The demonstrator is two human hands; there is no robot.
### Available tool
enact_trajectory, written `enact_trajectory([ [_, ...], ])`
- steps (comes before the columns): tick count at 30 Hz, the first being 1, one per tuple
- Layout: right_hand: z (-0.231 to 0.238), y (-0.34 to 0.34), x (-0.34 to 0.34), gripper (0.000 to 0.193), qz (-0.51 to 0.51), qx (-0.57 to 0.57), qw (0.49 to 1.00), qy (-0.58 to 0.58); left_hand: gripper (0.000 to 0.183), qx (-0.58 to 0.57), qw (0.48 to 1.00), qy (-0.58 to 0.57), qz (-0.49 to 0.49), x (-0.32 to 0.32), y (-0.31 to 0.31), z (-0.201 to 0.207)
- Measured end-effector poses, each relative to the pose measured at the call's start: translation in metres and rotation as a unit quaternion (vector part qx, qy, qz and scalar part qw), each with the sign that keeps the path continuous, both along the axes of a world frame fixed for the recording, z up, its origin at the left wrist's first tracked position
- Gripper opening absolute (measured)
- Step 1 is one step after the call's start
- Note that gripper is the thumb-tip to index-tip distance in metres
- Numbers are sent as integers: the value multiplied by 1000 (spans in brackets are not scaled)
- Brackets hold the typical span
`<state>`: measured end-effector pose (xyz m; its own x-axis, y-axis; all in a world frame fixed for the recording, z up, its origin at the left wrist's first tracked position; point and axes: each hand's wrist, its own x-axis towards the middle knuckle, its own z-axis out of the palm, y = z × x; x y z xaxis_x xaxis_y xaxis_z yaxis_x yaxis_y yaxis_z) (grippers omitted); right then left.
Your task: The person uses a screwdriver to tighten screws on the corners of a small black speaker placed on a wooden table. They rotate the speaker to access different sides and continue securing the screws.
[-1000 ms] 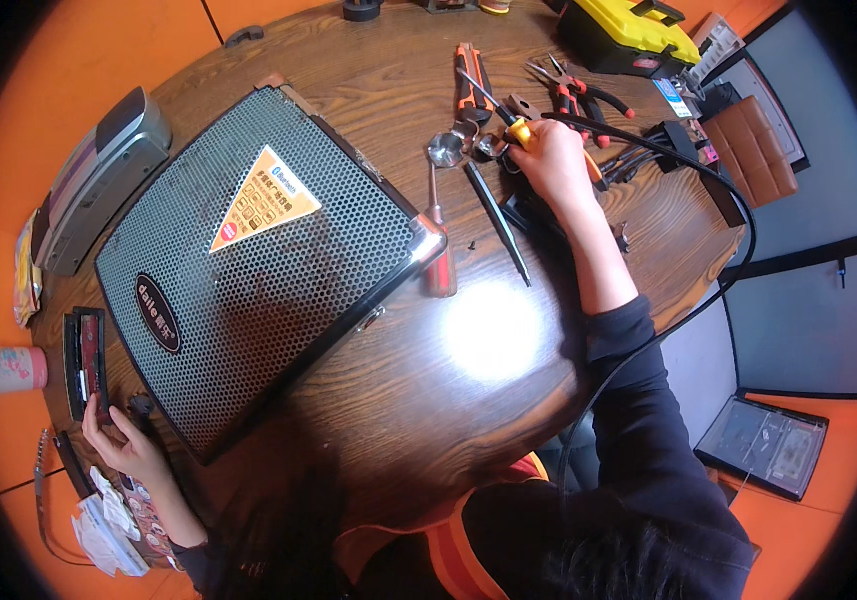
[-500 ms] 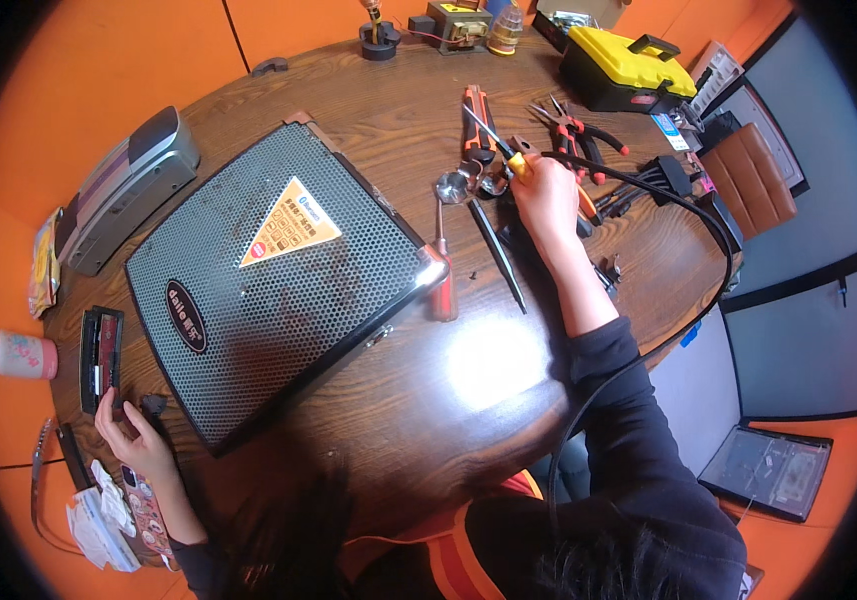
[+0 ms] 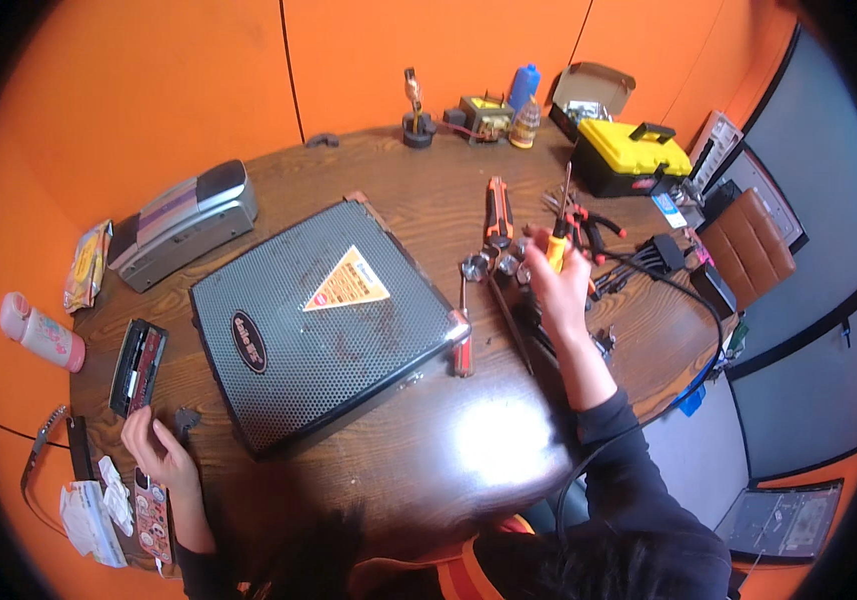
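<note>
1. One yellow-handled screwdriver (image 3: 557, 252) points tip-away in my right hand (image 3: 563, 287), its grip wrapped round the handle, near red-and-black pliers (image 3: 577, 213).
2. My left hand (image 3: 161, 452) has its grip loosely spread; I cannot tell if it touches the black panel (image 3: 130, 366).
3. Between them, a mesh-faced speaker (image 3: 314, 345) lies on the table (image 3: 404, 440).

1. Orange wall (image 3: 429, 50) behind, thin dark seams (image 3: 291, 70).
2. Right side: grey-blue panels (image 3: 819, 200), black edging.
3. Surface (image 3: 389, 180): dark brown wood grain, far edge curved.
4. Light: strong white glare (image 3: 509, 440) on surface's near part.
</note>
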<state>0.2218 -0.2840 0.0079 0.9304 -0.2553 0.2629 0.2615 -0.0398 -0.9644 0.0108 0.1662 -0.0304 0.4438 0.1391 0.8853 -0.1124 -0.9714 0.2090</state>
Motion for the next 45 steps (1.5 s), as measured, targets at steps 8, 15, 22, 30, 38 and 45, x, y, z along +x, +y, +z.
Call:
enact_trajectory([
  [8,39,70,-110,30,331,195,915,125,23,27,963,-97,-249,-13,-117,30],
  [15,12,107,-166,32,563,220,764,224,32,-180,895,90,-397,-23,-185,41],
  [22,-10,106,-156,37,561,223,737,305,28,-221,866,144,-425,-17,-175,27],
  [30,-9,102,-158,35,546,106,821,131,19,-289,856,115,-413,-7,-165,29],
  [38,5,98,-163,45,467,-128,863,-140,10,-436,804,125,-385,-18,-151,40],
  [45,-3,104,-163,36,416,-170,859,-246,10,-606,620,-43,-497,-11,-120,38],
])
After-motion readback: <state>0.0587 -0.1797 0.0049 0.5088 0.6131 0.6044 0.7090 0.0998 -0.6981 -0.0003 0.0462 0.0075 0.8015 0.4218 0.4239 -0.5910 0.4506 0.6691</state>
